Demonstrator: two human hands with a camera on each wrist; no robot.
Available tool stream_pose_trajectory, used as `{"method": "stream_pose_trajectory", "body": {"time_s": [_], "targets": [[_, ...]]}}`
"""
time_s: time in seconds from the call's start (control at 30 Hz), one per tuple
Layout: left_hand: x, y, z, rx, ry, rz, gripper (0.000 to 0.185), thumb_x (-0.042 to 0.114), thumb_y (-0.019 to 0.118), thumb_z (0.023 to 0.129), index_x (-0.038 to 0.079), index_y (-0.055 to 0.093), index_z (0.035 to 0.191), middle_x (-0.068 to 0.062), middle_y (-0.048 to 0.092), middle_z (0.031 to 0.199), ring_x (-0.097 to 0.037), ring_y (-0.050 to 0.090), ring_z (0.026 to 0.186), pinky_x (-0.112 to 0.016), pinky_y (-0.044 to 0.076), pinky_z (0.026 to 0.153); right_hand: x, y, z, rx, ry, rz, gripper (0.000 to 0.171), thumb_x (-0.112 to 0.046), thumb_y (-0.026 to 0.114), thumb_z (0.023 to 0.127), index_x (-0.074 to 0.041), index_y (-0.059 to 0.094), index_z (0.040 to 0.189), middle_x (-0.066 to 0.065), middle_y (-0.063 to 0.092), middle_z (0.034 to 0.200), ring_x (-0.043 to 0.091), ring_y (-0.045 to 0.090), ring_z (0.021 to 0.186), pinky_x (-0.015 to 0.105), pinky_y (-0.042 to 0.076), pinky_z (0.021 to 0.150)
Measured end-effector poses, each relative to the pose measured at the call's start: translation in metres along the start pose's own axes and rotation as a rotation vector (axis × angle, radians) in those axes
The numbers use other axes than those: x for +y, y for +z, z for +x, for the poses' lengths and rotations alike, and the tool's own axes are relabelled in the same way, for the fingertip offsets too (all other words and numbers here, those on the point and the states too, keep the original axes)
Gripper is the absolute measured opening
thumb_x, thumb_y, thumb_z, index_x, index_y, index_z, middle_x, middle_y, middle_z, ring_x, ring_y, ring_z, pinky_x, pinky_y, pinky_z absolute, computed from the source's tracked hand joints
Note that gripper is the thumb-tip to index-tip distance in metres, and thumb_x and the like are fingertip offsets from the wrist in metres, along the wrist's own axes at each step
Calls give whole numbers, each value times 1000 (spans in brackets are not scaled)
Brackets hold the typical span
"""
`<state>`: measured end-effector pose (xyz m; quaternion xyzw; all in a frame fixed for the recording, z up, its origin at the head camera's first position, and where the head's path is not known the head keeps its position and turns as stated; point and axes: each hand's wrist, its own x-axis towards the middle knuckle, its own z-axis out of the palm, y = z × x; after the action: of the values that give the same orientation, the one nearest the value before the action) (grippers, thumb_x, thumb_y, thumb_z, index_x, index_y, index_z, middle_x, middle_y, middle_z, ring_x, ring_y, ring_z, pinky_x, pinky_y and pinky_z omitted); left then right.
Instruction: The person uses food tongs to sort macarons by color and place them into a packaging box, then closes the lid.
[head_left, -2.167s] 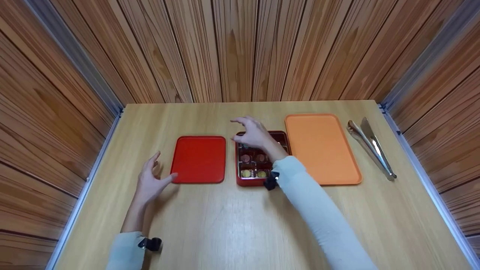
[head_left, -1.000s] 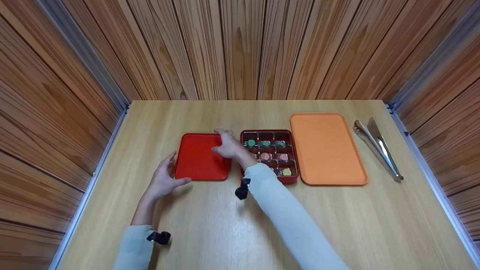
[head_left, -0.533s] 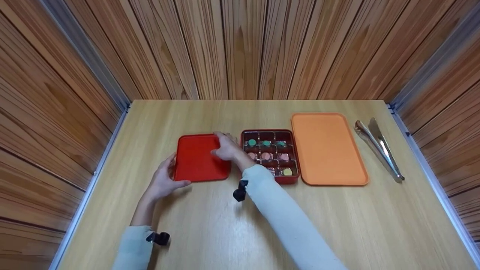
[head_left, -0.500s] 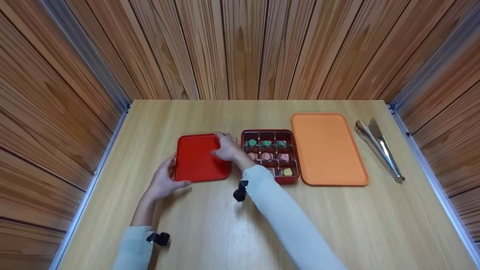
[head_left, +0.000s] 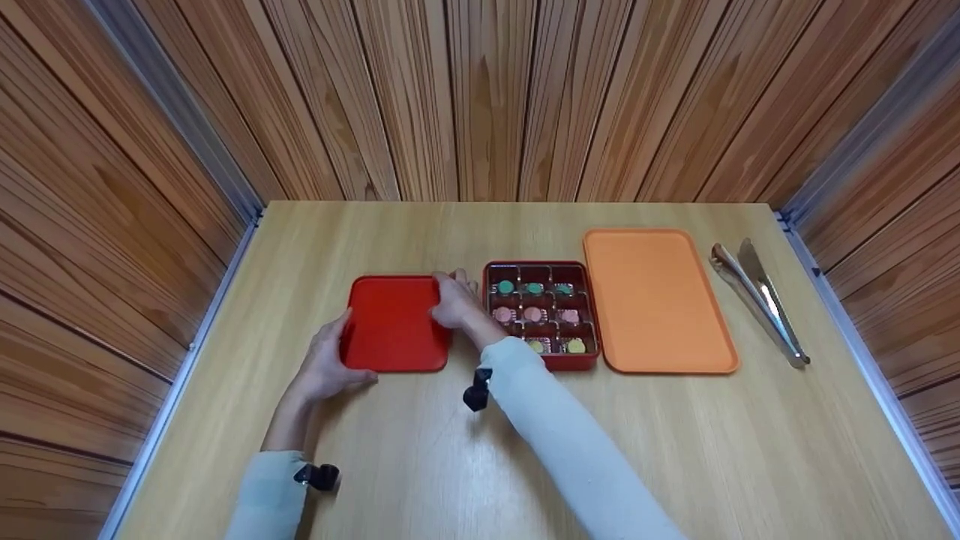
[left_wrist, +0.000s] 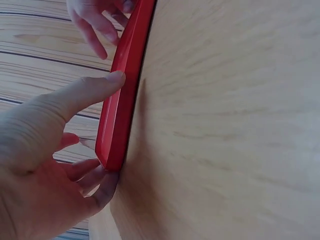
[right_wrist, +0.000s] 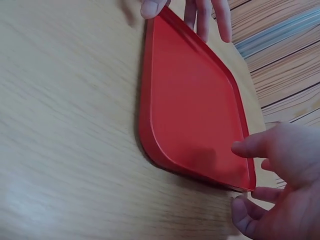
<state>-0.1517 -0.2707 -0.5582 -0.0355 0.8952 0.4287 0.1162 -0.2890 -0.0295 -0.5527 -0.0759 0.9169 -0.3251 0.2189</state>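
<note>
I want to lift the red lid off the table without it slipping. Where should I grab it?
Grip the red lid by its two short side rims, one hand from each side. It lies flat, broad and shallow, so only the raised edge offers purchase. The left hand and right hand already sit there, thumbs on top, fingers at the edge.

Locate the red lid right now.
In the head view the red lid lies flat on the wooden table, left of the compartment box, held at its edges by the left hand and right hand.

red lid (left_wrist: 122,100) far end cut off in left wrist view; box (head_left: 541,315) near-left corner hidden behind sleeve (head_left: 540,420)
</note>
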Motion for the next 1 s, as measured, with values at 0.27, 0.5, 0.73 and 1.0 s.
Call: {"method": "stream_pose_trajectory", "body": {"time_s": [0.27,0.5,0.73,1.0], "targets": [[-4,-1,-4,14,-56,55,121,14,95,87,8,19,181,-27,31,174,-48,31,159,-68,52,126,-3,4,-6,46,29,-6,74,-11,70,103,-13,46,173,22,36,172,43,44,155,53,47,132],[-7,-2,-7,1,-46,57,99,17,95,85,4,46,170,-27,32,169,-48,31,156,-67,52,123,-3,6,-10,106,37,61,59,-3,69,99,-4,64,157,26,45,165,49,52,149,53,48,131],[-9,-1,-8,7,-32,61,95,16,96,83,0,53,165,-28,32,168,-49,30,156,-68,50,124,-6,6,-15,123,48,129,51,-3,66,99,-3,62,150,26,58,155,44,59,145,51,50,128],[-12,-2,-8,6,-25,54,97,17,97,84,3,50,168,-29,35,164,-49,36,153,-67,49,126,-5,6,-17,145,-21,162,55,2,64,96,-8,62,150,21,69,151,34,64,141,44,54,123]]}}
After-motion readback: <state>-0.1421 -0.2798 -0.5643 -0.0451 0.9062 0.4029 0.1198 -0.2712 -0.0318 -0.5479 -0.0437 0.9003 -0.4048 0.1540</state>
